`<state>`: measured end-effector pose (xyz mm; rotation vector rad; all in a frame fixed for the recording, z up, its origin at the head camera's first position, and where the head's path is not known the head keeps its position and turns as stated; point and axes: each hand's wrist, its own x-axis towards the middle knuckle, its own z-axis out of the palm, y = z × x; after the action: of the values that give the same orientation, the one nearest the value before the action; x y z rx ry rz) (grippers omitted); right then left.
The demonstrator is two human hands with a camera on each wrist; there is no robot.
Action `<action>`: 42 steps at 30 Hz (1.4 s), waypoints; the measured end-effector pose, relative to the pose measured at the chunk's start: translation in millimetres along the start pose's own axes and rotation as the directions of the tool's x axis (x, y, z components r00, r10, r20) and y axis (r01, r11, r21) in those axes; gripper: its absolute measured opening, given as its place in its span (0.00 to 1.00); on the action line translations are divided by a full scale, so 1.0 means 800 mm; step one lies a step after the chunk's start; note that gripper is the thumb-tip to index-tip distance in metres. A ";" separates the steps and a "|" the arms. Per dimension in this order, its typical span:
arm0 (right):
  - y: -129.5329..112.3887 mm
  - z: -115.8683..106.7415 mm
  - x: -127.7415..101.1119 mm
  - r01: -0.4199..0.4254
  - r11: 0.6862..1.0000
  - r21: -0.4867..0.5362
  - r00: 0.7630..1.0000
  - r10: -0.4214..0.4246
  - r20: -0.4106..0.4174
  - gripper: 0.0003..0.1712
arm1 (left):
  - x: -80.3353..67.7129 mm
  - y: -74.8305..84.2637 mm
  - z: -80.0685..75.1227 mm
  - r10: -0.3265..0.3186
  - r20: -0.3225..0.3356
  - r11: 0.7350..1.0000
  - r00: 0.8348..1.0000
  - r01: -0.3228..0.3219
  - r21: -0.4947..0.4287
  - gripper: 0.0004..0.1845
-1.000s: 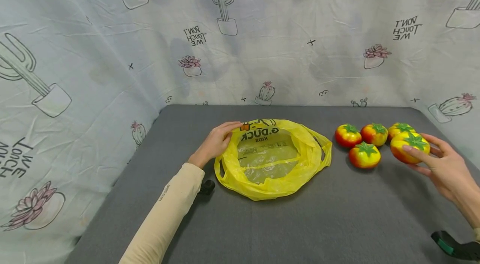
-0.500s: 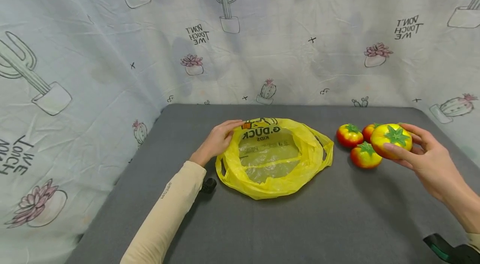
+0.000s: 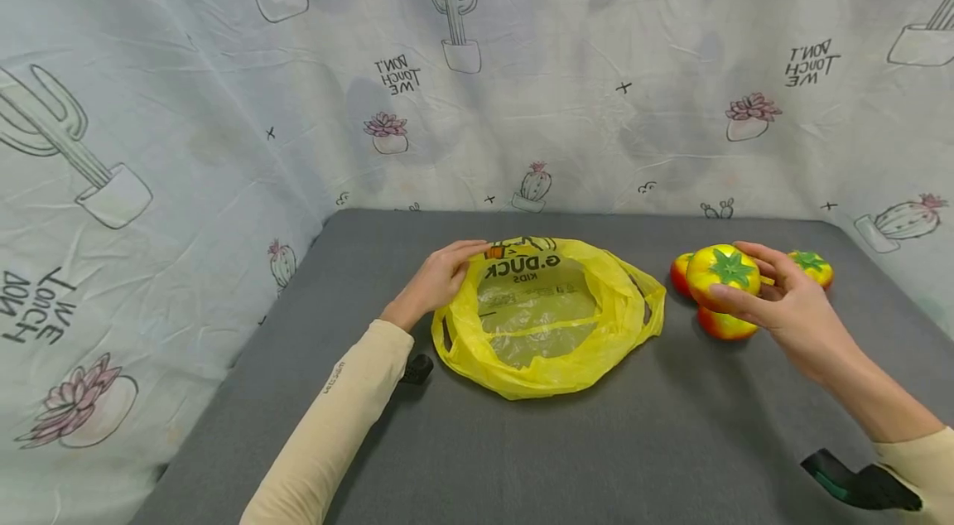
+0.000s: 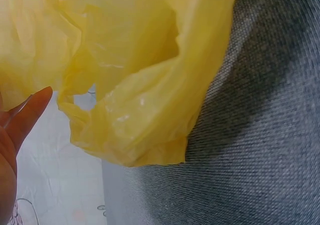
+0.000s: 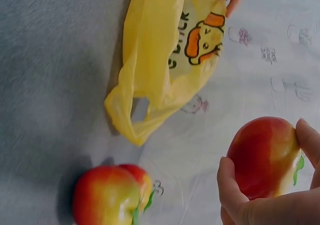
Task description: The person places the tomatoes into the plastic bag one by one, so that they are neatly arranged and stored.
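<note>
Head view: right hand [image 3: 790, 310] grips one tomato [image 3: 723, 272]; left hand [image 3: 440, 276] pinches the empty bag [image 3: 551, 318]; three tomatoes [image 3: 812, 267] remain near the table's right edge.

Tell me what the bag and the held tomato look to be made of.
Bag: thin yellow plastic film, glossy, crinkled and see-through at its base. Tomato in the right hand: probably foam or soft plastic, judging by the smooth matte skin and flat painted-looking green calyx.
</note>
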<state>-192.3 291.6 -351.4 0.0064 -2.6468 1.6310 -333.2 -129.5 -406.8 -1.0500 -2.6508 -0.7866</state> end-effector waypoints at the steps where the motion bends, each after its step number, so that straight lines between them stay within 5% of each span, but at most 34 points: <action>1: -0.004 0.004 0.002 -0.003 1.000 -0.002 1.000 0.003 0.008 0.43 | 0.000 0.000 0.000 -0.003 0.003 1.000 1.000 0.003 0.003 0.24; 22: -0.025 0.082 0.035 0.057 0.992 0.109 0.983 -0.075 0.167 0.42 | 0.005 0.006 0.001 -0.018 0.016 1.000 1.000 0.018 0.011 0.24; 42: -0.037 0.187 0.091 -0.044 0.984 0.170 0.967 -0.001 0.255 0.45 | 0.009 0.010 0.006 -0.046 0.033 0.998 0.998 0.047 -0.030 0.25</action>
<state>-268.1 145.8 -390.4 0.2069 -2.6749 1.9891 -332.6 -117.9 -404.9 -1.0204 -2.7082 -0.8288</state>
